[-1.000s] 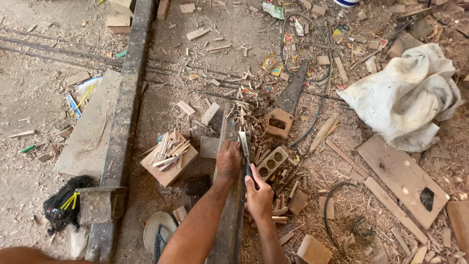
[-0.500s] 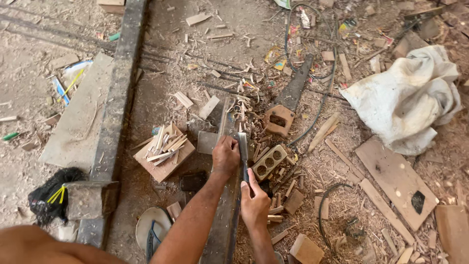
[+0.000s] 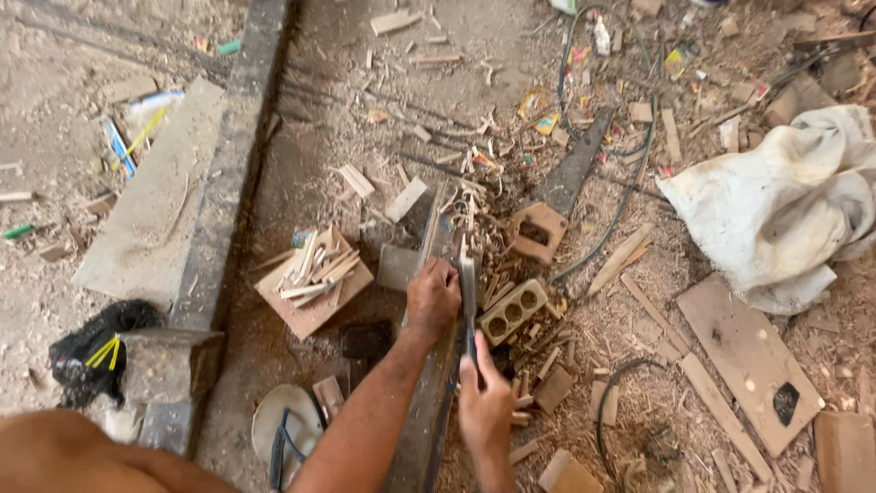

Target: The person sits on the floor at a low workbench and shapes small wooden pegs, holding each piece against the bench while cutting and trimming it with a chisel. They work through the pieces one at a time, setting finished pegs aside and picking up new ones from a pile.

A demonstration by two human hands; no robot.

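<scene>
My left hand (image 3: 433,297) is curled over a small wood piece on top of a long, dark wooden beam (image 3: 427,415) that runs away from me. It sits right against the left side of a narrow metal blade (image 3: 468,278). My right hand (image 3: 484,397) grips the handle of this knife just below, with the blade pointing away from me along the beam's right edge. Wood chips and thin split sticks (image 3: 474,215) lie scattered past the blade's tip.
A board with cut sticks (image 3: 315,283) lies to the left, and a wood block with three holes (image 3: 513,310) to the right. Beyond are a handsaw (image 3: 561,187), a cable (image 3: 630,196) and a white sack (image 3: 785,210). A concrete curb (image 3: 228,173), a sandal (image 3: 283,429) and a black bag (image 3: 91,347) are on the left.
My right hand has drawn the knife handle slightly back toward me. My left hand stays on the beam. The view has drifted a little.
</scene>
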